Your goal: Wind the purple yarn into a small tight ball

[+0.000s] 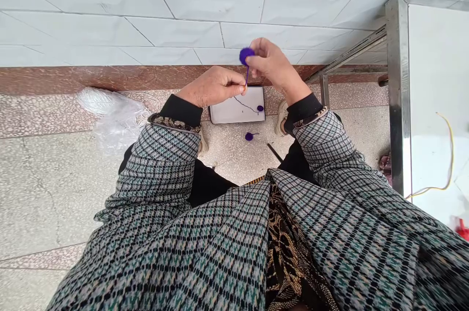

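Head view: our right hand (269, 61) pinches the purple pompom (246, 55) by its edge, near our left hand (216, 85), which pinches its yarn (246, 75); we judge it soft, light, best held gently there.

You can read no text, label, brand, number or sign here. Near the middle of the white tray (224, 112) below you sits a tiny dark mark (242, 111), too small for you to tell whether it is print.
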`<action>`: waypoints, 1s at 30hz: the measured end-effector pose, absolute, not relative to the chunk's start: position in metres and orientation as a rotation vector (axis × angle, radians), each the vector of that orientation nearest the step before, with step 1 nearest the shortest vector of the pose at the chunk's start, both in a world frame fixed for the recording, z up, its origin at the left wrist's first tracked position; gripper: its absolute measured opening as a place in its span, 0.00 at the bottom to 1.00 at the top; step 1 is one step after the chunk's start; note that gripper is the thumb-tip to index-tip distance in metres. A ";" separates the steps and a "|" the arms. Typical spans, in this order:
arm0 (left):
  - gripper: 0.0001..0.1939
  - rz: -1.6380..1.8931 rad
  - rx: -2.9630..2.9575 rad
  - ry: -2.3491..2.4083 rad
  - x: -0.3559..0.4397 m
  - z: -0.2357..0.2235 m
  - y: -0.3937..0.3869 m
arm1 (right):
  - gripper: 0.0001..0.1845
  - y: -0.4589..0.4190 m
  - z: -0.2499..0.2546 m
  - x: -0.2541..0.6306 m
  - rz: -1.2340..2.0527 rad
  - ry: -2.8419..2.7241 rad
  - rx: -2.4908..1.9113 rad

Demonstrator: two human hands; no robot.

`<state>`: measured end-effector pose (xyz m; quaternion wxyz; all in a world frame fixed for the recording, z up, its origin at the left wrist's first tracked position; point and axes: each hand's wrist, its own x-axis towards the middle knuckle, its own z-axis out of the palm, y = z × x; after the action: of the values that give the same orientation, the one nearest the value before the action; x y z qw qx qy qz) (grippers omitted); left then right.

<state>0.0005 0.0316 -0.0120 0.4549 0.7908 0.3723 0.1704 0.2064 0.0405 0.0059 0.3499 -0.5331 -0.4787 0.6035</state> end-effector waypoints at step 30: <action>0.16 0.565 1.899 1.189 -0.019 -0.002 0.039 | 0.17 0.036 -0.001 0.212 2.047 -1.427 -1.010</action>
<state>-0.0185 0.0387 -0.0016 0.4038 0.7520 0.4707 0.2235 0.2116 0.0361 -0.0011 0.2228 -0.3657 -0.5168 0.7413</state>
